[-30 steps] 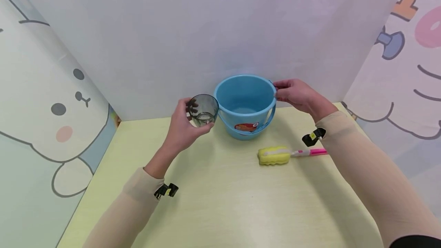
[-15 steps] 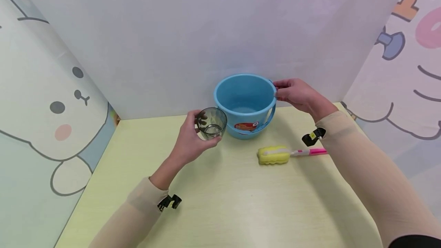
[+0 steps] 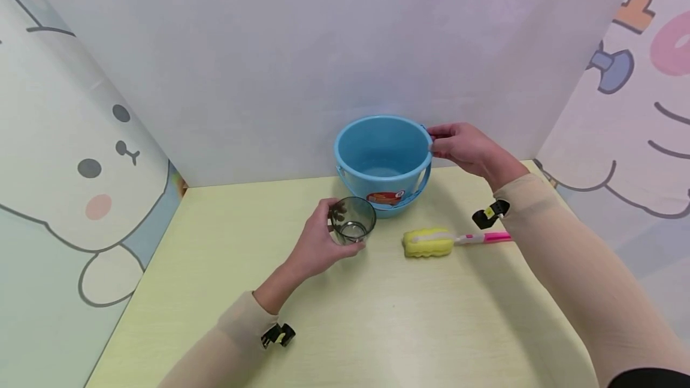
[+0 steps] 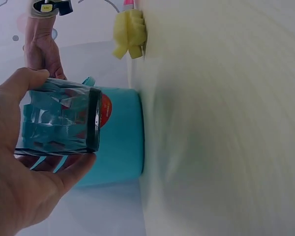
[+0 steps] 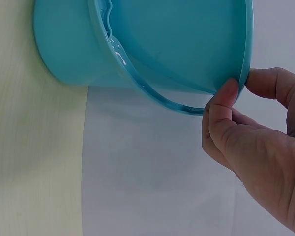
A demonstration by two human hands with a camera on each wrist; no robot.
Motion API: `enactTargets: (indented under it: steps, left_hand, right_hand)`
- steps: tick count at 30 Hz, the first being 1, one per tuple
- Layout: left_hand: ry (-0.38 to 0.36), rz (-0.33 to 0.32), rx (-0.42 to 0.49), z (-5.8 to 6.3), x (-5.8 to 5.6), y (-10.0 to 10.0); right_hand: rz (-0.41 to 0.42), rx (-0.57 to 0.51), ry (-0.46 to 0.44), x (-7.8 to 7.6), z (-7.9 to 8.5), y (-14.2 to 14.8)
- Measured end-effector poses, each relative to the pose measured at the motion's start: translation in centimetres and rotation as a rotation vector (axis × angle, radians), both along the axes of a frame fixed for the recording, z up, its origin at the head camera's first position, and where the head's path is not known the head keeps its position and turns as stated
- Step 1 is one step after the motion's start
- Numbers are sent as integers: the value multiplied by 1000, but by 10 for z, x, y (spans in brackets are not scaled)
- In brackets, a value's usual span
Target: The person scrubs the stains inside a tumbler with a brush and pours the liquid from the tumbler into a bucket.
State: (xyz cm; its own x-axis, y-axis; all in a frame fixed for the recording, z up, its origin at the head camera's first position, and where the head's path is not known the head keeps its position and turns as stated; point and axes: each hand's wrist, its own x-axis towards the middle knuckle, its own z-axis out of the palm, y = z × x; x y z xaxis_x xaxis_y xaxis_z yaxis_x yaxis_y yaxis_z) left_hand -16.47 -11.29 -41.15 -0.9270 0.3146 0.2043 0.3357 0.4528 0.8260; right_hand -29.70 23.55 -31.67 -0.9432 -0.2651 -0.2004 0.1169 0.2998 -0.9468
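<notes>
My left hand [image 3: 317,243] grips a dark tinted drinking glass [image 3: 362,233], mouth up, in front of the bucket's lower left. In the left wrist view the faceted glass [image 4: 59,118] is held between thumb and fingers, its base apart from the table. The light blue plastic bucket [image 3: 353,184] stands upright against the back wall, a red label on its front and its handle hanging down. My right hand [image 3: 468,149] pinches the bucket's rim at the right, by the handle's joint; in the right wrist view its fingertips [image 5: 226,93] touch the rim there.
On the pale yellow table [image 3: 226,238], a cleaning brush with a yellow sponge head [image 3: 428,243] and a pink and white handle lies before the bucket, partly under my right forearm. A white wall [image 3: 242,76] rises behind, with cartoon-printed panels at both sides.
My left hand has moved right, toward me and lower, bringing the glass from the bucket's left side to its front. The right hand and the bucket stay in place.
</notes>
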Motion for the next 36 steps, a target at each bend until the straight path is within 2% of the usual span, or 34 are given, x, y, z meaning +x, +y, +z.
enactTargets:
  steps: [6, 12, 18, 36]
  left_hand:
    - [-34, -4, -6, -16, 4, 6]
    - [-77, -9, -20, -25, 8, 10]
    - [-91, -42, -7, -34, 11, 14]
    - [-170, -73, 6, -45, 17, 19]
  right_hand:
    - [6, -11, -5, 1, 0, 0]
    - [15, -17, -11, 2, 1, 0]
    - [20, -32, -22, 1, 1, 3]
    - [43, -52, -20, 0, 0, 6]
